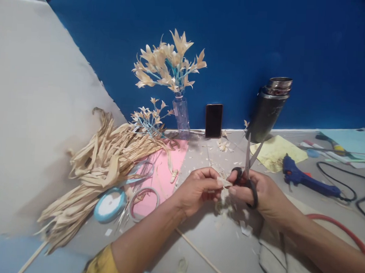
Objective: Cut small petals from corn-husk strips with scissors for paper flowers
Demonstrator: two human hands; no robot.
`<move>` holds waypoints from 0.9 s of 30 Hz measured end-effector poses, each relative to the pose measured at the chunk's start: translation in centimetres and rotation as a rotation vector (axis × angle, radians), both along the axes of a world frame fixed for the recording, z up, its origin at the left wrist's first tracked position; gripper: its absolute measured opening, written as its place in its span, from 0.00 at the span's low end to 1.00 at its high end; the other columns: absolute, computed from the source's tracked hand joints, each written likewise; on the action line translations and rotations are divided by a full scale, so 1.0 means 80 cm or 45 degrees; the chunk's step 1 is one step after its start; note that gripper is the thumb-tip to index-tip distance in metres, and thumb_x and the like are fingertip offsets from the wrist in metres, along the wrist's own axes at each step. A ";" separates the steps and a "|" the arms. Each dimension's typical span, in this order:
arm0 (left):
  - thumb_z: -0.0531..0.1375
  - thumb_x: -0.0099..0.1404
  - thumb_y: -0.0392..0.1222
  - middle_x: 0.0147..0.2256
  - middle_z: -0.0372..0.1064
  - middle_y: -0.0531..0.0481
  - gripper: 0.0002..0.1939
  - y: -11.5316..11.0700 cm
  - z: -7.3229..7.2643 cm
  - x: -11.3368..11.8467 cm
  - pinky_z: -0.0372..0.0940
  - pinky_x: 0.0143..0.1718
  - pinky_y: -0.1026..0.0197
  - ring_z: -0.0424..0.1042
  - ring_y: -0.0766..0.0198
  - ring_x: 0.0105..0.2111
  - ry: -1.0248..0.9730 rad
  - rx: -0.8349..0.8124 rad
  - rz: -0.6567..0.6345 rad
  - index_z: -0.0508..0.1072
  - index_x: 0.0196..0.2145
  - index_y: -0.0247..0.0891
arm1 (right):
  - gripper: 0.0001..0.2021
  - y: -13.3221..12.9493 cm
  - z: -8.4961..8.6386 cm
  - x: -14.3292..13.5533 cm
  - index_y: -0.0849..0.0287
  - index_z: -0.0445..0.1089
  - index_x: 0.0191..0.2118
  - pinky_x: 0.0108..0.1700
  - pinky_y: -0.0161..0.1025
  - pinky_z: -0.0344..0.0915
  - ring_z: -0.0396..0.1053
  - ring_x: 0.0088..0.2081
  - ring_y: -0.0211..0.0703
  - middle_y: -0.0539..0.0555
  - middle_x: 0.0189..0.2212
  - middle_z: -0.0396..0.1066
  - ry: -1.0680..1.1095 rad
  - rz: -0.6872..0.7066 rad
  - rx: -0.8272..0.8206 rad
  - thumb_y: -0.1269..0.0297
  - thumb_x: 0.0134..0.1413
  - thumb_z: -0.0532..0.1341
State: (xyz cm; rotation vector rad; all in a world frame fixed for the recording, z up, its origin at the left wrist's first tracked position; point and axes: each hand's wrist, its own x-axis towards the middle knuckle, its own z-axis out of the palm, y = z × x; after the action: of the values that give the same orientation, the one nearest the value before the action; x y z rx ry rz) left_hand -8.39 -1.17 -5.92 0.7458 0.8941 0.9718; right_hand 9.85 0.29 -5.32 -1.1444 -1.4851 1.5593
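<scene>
My left hand (200,190) pinches a small pale piece of dried husk (224,182) between thumb and fingers. In my right hand (256,191) are black-handled scissors (247,164), their blades pointing up and spread apart. The thumb and fingertips of that hand come close to the same husk piece; whether they touch it I cannot tell. Below the hands, small scraps (227,208) lie scattered on the grey table (195,251). A thin stick (203,255) lies under my left forearm.
Dried husks (102,156) are heaped at left beside a blue ribbon roll (110,205) and a tape ring (144,203). Behind stand a clear bottle (181,116) of husk flowers (171,62), a phone (213,121) and a dark flask (268,110). A blue glue gun (309,177) with its cord lies right.
</scene>
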 end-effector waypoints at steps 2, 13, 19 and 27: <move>0.67 0.49 0.36 0.21 0.66 0.54 0.10 -0.002 -0.003 0.005 0.59 0.24 0.66 0.65 0.71 0.20 0.001 0.002 -0.026 0.68 0.27 0.36 | 0.14 0.001 0.000 0.001 0.59 0.68 0.35 0.26 0.32 0.60 0.61 0.25 0.36 0.46 0.24 0.66 -0.018 -0.051 0.043 0.58 0.45 0.68; 0.70 0.50 0.41 0.20 0.65 0.52 0.11 -0.004 0.000 0.006 0.57 0.25 0.64 0.63 0.71 0.20 0.279 0.207 -0.075 0.72 0.24 0.34 | 0.13 0.008 -0.002 0.006 0.59 0.68 0.33 0.24 0.31 0.56 0.58 0.22 0.33 0.44 0.21 0.63 -0.047 -0.003 0.008 0.59 0.43 0.68; 0.72 0.47 0.40 0.23 0.71 0.50 0.14 -0.002 0.000 0.006 0.61 0.28 0.64 0.69 0.68 0.22 0.077 0.119 0.161 0.70 0.26 0.35 | 0.16 0.010 0.001 0.003 0.59 0.69 0.32 0.22 0.31 0.51 0.53 0.21 0.33 0.44 0.17 0.58 -0.094 -0.058 0.018 0.50 0.50 0.65; 0.71 0.47 0.37 0.27 0.73 0.49 0.14 -0.001 0.003 0.006 0.63 0.29 0.66 0.71 0.68 0.25 -0.192 0.079 0.425 0.69 0.27 0.35 | 0.25 -0.006 -0.017 -0.016 0.59 0.66 0.29 0.24 0.34 0.52 0.58 0.21 0.36 0.51 0.23 0.69 -0.126 0.461 -0.020 0.38 0.55 0.56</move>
State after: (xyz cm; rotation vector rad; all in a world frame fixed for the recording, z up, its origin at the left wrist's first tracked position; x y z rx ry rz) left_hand -7.92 -1.22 -5.65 0.5758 0.8745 1.3380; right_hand 8.55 -0.18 -6.71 -1.0136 -1.8274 1.7745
